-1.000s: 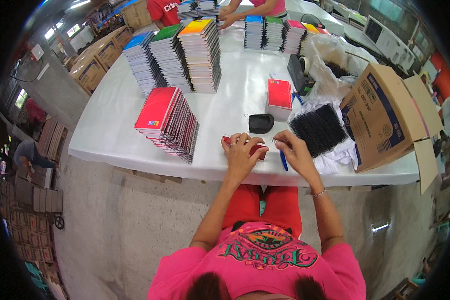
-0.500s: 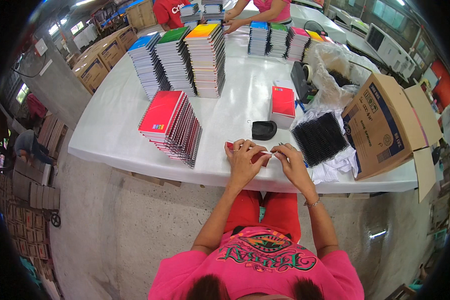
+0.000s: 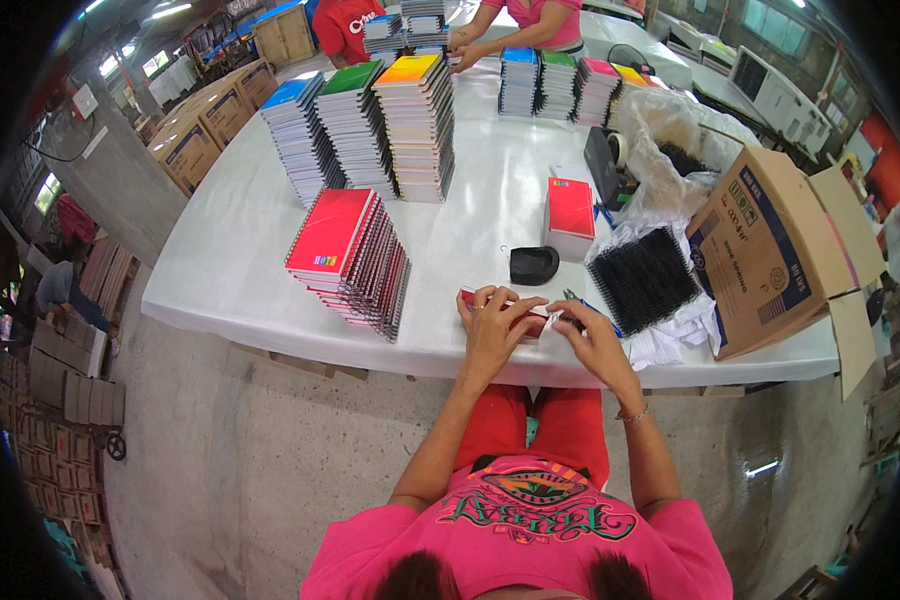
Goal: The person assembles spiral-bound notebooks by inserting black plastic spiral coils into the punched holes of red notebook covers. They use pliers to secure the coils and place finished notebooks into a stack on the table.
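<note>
My left hand (image 3: 495, 325) and my right hand (image 3: 588, 332) are side by side at the white table's (image 3: 240, 270) near edge, both gripping a small red notebook (image 3: 530, 318) that lies flat under my fingers. Most of the notebook is hidden by my hands. A blue pen (image 3: 595, 312) lies just beyond my right hand. To the left leans a stack of red spiral notebooks (image 3: 350, 260).
A black tape holder (image 3: 533, 265), a small pile of red notebooks (image 3: 570, 205) and a bundle of black spiral bindings (image 3: 642, 280) sit beyond my hands. An open cardboard box (image 3: 770, 250) stands on the right. Tall coloured notebook stacks (image 3: 370, 125) fill the back, where other people work.
My hands stay on the small red notebook at the table edge, with the fingers shifting slightly. The blue pen now lies beside my right hand instead of under it.
</note>
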A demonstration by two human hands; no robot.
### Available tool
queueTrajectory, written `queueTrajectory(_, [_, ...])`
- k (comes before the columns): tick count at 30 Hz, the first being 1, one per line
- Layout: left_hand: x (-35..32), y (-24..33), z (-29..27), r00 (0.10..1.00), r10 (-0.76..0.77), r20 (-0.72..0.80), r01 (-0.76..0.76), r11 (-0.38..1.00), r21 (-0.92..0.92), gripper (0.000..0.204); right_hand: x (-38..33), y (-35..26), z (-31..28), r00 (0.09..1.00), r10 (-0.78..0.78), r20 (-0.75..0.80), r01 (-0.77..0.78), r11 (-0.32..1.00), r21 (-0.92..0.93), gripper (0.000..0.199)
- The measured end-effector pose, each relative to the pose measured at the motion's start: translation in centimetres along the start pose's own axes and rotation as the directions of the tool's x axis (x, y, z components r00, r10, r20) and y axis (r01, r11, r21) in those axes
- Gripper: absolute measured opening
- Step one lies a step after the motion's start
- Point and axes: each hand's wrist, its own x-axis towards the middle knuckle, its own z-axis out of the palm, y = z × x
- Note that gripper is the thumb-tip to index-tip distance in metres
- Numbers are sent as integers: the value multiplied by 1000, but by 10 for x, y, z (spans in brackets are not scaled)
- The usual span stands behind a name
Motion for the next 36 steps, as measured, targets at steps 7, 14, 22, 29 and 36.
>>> queueTrajectory(7, [1,1,0,1000,25,-7,-25,1000,-8,34,5,13,1,980,-199,15,197,953,-232,19])
queueTrajectory(14, [-1,-1,1,1000,2,1,-2,1000,-8,37,5,3,10,970,-219,-102,199,964,-177,17])
queueTrajectory(22, [-1,0,4,998,33,-45,-32,999,36,39,8,2,13,970,-228,-85,191,928,-319,15])
queueTrajectory(29, [-1,2,4,999,12,-38,-11,1000,3,38,10,5,15,984,-175,-29,155,929,-335,16])
queueTrajectory(36, [-1,4,0,1000,-2,-19,2,1000,9,38,12,-3,21,984,-161,-74,129,938,-323,12])
